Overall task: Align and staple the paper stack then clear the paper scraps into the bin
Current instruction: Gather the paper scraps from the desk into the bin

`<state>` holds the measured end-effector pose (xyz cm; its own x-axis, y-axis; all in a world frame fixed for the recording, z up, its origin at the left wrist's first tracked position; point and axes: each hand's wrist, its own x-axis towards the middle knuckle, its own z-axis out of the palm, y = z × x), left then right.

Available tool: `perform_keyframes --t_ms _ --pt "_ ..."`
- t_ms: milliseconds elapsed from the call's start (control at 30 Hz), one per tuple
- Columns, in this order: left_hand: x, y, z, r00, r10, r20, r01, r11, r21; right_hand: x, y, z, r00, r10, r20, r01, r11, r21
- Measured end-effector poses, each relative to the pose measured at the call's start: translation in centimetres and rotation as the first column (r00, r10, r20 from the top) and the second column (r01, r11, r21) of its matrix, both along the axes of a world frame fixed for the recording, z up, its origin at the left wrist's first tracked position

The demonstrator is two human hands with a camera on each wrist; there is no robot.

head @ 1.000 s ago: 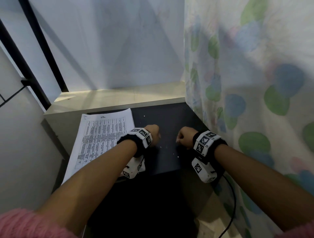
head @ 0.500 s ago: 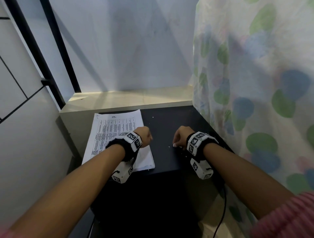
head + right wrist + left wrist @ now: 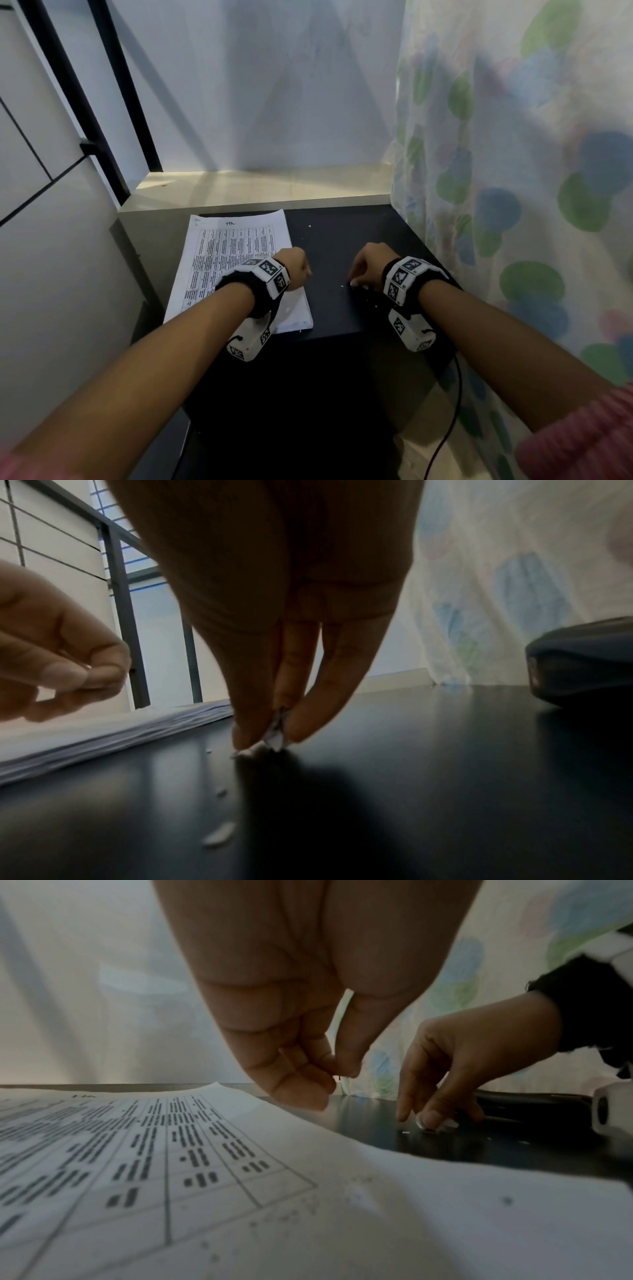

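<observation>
A printed paper stack [image 3: 236, 253] lies on the left half of the black table [image 3: 342, 236]. My left hand [image 3: 301, 270] hovers at the stack's right edge, fingers curled, thumb and forefinger pinching what looks like a tiny pale scrap [image 3: 86, 666]. My right hand [image 3: 356, 282] points down at the bare table to the right. Its fingertips [image 3: 246, 737] pinch small white paper scraps [image 3: 276, 738] against the tabletop. More loose scraps [image 3: 219, 837] lie in front of it. The stack's table of text [image 3: 171, 1150] fills the left wrist view.
A dark rounded object, perhaps the stapler [image 3: 582, 664], sits on the table right of my right hand. A spotted curtain [image 3: 513, 205] hangs along the right side. A pale ledge [image 3: 260, 188] and wall stand behind. No bin is in view.
The head view has swung a little. My left hand has drifted from the bare table to the stack's right edge. My right hand has stayed in place with its fingertips at the tabletop.
</observation>
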<state>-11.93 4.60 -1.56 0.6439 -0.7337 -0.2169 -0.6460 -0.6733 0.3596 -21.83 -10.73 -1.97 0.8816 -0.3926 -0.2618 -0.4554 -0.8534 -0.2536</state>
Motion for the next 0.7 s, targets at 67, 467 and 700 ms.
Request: perform_keyframes --t_ms 67,467,700 --pt "0.1 0.0 0.0 1.0 0.003 0.0 -0.003 1.0 0.005 0.0 -0.1 0.0 1.0 0.009 -0.02 -0.008 1.0 0.021" --pt "-1.3 -0.5 -0.1 0.999 -0.031 -0.02 0.031 0.999 0.017 1.2 1.3 -1.2 0.979 0.041 -0.201 -0.065 0.991 -0.113" --pt "-1.1 1.0 0.7 1.0 -0.029 0.012 0.029 1.0 0.011 0.5 1.9 -0.8 0.981 -0.027 -0.191 0.009 0.995 -0.095"
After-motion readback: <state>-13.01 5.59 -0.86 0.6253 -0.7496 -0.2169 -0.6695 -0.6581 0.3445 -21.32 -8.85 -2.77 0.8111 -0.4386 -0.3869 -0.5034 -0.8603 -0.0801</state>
